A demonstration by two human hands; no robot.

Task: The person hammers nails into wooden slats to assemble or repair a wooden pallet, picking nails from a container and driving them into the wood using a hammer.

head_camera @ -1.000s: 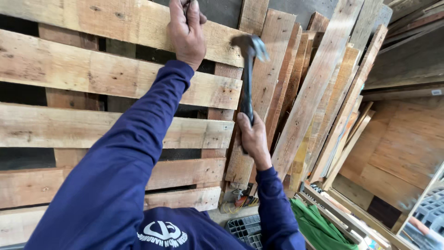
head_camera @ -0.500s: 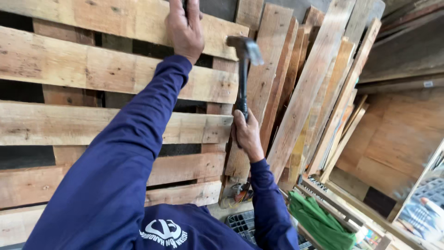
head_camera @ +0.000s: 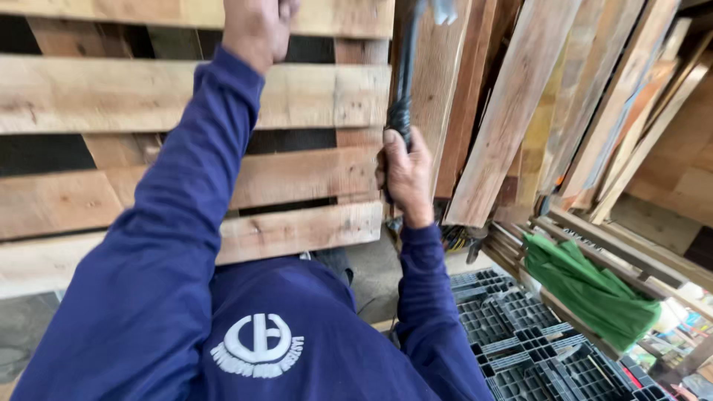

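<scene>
Up high, the left hand [head_camera: 256,26] presses against a slat of the wooden pallet [head_camera: 186,96], its fingers cut off by the frame edge, so their grip cannot be told. Lower and to the right, the right hand [head_camera: 406,174] is clamped on the hammer [head_camera: 405,82], which points upward beside the pallet's edge. Right of it lean loose planks [head_camera: 512,111]; below them lie a green cloth [head_camera: 594,289] and a dark plastic pallet [head_camera: 520,341].

Small colourful packages [head_camera: 687,327] at lower right edge
</scene>
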